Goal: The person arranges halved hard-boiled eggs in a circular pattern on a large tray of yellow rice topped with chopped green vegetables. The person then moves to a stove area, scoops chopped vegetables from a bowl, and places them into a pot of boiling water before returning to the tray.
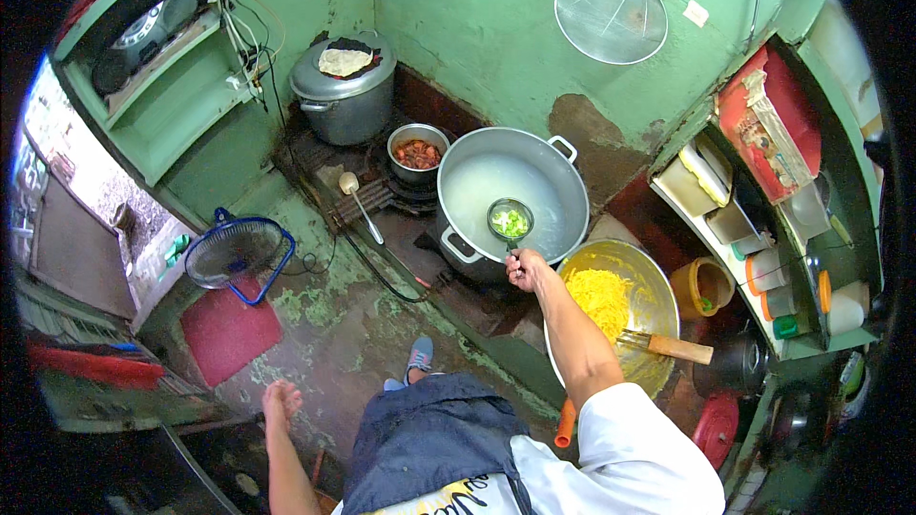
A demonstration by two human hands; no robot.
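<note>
My right hand (523, 270) is closed round the handle of a small round strainer (510, 220) with chopped green and white vegetables in it. It is held over the near side of a large aluminium pot (578, 193) of cloudy, whitish liquid. Whether the strainer touches the liquid, I cannot tell. My left hand (281, 401) hangs at my left side above the floor, away from the stove. Its fingers are loosely apart and it holds nothing. Just right of my right forearm stands a wide metal bowl (658, 278) of yellow noodles (597, 301).
A wooden-handled fork-like tool (679, 348) rests across the bowl. Behind the large pot are a small pot (417, 147) of reddish chunks and a lidded pot (336, 105). A ladle (363, 210) lies left of the burner. A blue fan (239, 256) stands on the floor, left; shelves (701, 229) line the right.
</note>
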